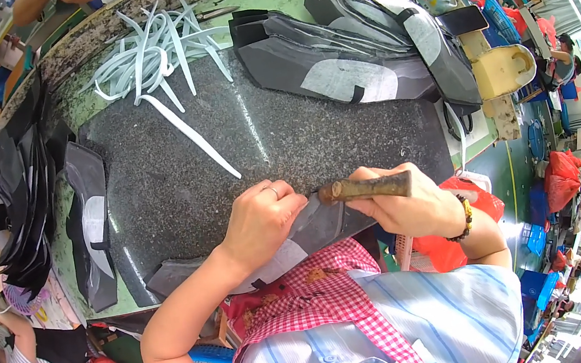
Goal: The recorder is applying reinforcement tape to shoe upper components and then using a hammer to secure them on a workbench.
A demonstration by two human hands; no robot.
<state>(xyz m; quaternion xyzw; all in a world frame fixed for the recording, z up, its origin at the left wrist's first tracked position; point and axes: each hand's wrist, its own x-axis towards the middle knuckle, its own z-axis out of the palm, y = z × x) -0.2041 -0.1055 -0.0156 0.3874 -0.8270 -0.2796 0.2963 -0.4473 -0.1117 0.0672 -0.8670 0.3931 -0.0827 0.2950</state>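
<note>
A curved dark grey cut piece with a pale patch (318, 223) lies along the near edge of the black slab (177, 152). My left hand (264, 218) is closed, its fingers pinching down at the upper edge of that piece. My right hand (411, 202) grips a hammer with a worn brown handle (372, 187) held sideways just above the piece's right part; its head is partly hidden. A single white strip (193, 135) runs from the pile of pale strips (149, 53) toward my left hand.
Stacked dark pieces with pale patches (350, 78) fill the far right of the table. More dark pieces hang at the left (21, 195), beside one lying flat (92, 222). A phone (462, 21) and a yellow tape dispenser-like holder (504, 72) are at the right edge. Other people sit nearby.
</note>
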